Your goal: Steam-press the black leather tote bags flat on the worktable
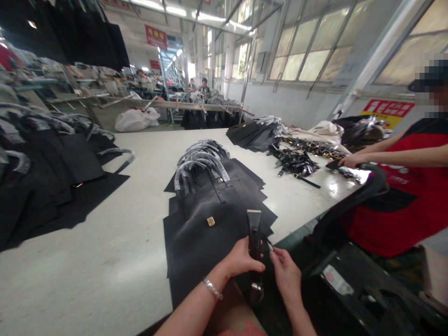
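My left hand (241, 256) is closed around a long black piece (255, 228), held upright. It has a pale straight top edge and a shiny metal part at its lower end; its exact kind is unclear. Just right of it, my right hand (285, 273) pinches a small pointed silvery tool (269, 246), whose tip is near the black piece. Beyond both hands, a stack of black handbag panels (196, 242) lies on the white table (122, 270). The top panel carries a square gold fitting (210, 221), and the stack's handles (201, 161) are wrapped in clear film.
More black bag panels (70, 163) are piled at the left. Black straps with gold buckles (297, 161) lie at the right, beside another panel stack (254, 133). A co-worker in a red and black top (409, 186) stands at the right, hands over the table.
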A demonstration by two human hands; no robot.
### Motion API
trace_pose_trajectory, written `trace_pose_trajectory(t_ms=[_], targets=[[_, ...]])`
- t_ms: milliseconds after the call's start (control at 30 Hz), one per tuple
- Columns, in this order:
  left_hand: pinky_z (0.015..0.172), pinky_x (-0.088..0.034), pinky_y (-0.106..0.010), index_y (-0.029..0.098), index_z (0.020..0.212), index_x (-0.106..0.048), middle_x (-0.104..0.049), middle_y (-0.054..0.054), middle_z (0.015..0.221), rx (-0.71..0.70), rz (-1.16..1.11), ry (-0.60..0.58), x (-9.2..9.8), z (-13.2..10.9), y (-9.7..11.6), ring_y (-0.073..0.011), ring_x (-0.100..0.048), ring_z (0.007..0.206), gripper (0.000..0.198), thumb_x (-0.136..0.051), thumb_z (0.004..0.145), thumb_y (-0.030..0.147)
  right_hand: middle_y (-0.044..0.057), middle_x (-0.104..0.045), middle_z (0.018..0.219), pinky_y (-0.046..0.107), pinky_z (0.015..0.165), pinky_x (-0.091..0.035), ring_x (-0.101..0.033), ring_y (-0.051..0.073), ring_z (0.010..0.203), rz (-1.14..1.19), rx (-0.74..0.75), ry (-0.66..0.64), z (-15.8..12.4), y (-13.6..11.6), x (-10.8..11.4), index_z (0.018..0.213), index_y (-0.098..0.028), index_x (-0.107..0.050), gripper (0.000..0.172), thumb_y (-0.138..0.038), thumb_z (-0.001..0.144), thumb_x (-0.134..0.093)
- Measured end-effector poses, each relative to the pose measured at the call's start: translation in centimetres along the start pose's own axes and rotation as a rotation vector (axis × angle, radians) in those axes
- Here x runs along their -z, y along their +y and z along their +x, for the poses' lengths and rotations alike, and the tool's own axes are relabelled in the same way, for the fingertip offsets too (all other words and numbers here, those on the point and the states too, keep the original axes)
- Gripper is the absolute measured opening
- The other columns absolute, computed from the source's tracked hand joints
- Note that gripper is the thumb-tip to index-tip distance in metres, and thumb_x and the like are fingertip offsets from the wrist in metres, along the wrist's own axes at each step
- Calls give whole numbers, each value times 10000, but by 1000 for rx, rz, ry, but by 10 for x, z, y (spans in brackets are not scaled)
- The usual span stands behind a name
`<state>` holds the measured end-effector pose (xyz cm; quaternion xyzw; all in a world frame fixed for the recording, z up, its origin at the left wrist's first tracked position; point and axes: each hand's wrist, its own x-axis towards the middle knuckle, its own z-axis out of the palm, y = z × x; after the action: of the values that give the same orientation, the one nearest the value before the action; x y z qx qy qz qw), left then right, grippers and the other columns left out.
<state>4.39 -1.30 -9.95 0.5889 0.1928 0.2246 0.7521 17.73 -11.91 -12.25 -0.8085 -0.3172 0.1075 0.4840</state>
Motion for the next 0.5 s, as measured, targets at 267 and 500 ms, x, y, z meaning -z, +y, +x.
trace_pose_trajectory(t_ms=[267, 500], targets=[[827, -483, -341, 142, 1158, -555, -596, -81, 1086, -3, 8, 5, 1, 1, -4, -256, -559, 1031, 702, -797, 501, 102, 94, -737, 801, 359, 662, -497, -691, 288, 739, -105, 63, -121, 8, -5, 5, 870, -213, -625, 276, -453, 797, -509], [851, -474, -337, 147, 1161, -562, -605, -80, 1090, -10, -3, 7, 1, 2, -6, -259, -560, 1044, 707, -799, 497, 98, 100, -746, 816, 326, 641, -514, -700, 274, 762, -103, 18, -122, 4, 1, 6, 905, -189, -638, 357, -486, 815, -462]])
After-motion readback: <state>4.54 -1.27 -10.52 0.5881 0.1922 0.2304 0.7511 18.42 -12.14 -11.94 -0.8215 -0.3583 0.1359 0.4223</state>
